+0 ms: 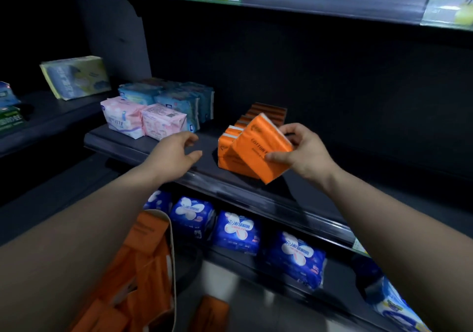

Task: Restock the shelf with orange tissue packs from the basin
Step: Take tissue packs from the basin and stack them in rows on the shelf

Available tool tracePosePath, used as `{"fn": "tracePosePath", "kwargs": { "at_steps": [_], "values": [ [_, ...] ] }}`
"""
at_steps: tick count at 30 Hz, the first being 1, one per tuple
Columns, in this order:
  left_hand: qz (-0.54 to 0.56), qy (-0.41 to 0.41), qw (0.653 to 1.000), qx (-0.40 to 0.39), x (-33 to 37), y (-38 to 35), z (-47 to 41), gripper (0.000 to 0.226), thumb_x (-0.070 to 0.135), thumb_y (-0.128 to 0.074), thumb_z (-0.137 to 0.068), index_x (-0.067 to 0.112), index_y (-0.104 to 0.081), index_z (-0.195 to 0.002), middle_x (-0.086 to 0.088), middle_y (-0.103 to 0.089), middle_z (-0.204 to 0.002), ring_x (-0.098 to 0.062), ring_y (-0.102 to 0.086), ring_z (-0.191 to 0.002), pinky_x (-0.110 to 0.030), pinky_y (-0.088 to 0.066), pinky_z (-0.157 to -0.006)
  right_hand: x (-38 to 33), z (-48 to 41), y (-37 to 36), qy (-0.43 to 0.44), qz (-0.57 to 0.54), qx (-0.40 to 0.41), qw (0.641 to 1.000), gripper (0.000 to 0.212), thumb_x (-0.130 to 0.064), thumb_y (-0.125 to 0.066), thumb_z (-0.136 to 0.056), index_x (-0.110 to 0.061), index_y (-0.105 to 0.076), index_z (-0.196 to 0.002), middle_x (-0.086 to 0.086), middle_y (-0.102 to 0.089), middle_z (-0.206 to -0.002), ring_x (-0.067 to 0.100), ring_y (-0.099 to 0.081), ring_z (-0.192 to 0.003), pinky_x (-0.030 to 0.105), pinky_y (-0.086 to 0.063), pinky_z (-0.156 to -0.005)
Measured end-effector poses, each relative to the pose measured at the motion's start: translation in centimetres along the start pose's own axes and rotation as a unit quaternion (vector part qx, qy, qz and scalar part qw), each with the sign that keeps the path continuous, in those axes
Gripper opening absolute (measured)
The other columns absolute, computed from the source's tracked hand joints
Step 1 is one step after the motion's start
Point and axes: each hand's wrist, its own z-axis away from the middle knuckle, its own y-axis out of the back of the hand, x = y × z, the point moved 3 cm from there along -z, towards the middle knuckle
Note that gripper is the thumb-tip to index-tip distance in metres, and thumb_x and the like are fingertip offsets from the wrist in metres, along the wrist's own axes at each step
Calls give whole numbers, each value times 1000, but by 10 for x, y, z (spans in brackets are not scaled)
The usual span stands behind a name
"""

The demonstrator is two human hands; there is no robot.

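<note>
The right hand (304, 152) grip is closed on one orange tissue pack (263, 147), tilted above the shelf (204, 168) edge. Just behind and left of this grip, a row of orange packs (230, 150) stands on the shelf. The left hand (174, 155) grip hovers empty, fingers spread. Below it, the basin (172, 242) holds more orange packs.

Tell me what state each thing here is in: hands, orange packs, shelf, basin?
Right hand: gripping an orange tissue pack.
Held pack: tilted, at the front of the row, not yet set down.
Left hand: open, empty, over the shelf edge.
Orange row: standing on the shelf, short.
Shelf: partly filled.
Basin: holding more orange packs.
</note>
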Motion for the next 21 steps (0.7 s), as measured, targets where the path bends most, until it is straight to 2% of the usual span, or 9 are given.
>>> {"fn": "tracePosePath", "kwargs": {
  "at_steps": [3,6,10,12,17,21],
  "values": [
    [-15,21,999,-20,-21,0,18,41,26,-65,-87,13,-56,-125,-5,-61,-124,-18,-57,-114,-28,-42,-96,-4,-1,-25,33,91,-25,995,48,-4,-82,-65,-19,-56,-103,-3,-60,-95,14,-59,-86,25,-51,-76],
    [-15,36,999,-25,-32,-1,26,42,26,-64,-87,13,-56,-126,-4,-61,-123,-18,-57,-112,-29,-42,-96,-4,-3,-45,56,208,-38,976,49,-13,-79,-71,-25,-55,-112,-1,-62,-107,19,-61,-95,36,-53,-84],
    [-18,43,998,-36,-35,-6,24,43,26,-63,-88,12,-54,-128,-4,-60,-125,-19,-56,-114,-29,-42,-95,-3,-6,-62,110,350,-25,930,52,-20,-72,-78,-25,-51,-125,3,-59,-120,24,-49,-115,34,-38,-98],
    [-26,39,998,-42,-35,-10,21,44,27,-62,-89,13,-53,-129,-3,-59,-126,-18,-56,-113,-29,-42,-95,1,-9,-68,131,405,-6,905,52,-24,-71,-80,-23,-50,-127,4,-56,-122,25,-45,-117,33,-31,-100],
    [-30,34,998,-49,-32,-16,14,43,27,-61,-89,15,-52,-130,-1,-59,-125,-15,-56,-112,-24,-40,-90,13,-15,-78,174,478,21,861,47,-29,-68,-81,-21,-55,-125,7,-47,-113,28,-44,-108,35,-32,-93],
    [-29,38,997,-53,-32,-15,15,43,28,-61,-89,16,-52,-130,0,-60,-124,-14,-56,-111,-23,-40,-90,13,-15,-80,191,513,32,836,58,-35,-65,-83,-23,-46,-136,8,-45,-118,29,-39,-111,37,-28,-96]
  ]
}}
